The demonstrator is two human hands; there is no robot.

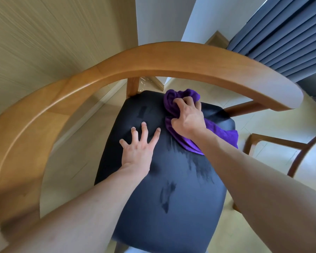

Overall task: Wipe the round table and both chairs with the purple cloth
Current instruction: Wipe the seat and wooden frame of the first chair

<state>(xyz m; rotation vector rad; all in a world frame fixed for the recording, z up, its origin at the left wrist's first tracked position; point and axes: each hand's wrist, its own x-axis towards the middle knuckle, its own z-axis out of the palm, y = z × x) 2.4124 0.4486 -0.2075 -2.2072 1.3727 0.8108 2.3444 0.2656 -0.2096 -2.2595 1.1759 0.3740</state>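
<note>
Now wiping chair seat: right hand bunches the purple cloth at seat's far right corner; left hand, fingers spread, empty, braces flat mid-seat. Best w/ overlapping strokes, as damp streaks show gaps. Curved backrest rail arches overhead, limiting reach; second chair near at right; table not seen.

A home room: a wooden armchair with dark seat, pleated grey curtains, pale floor tiles, textured beige wall.
</note>
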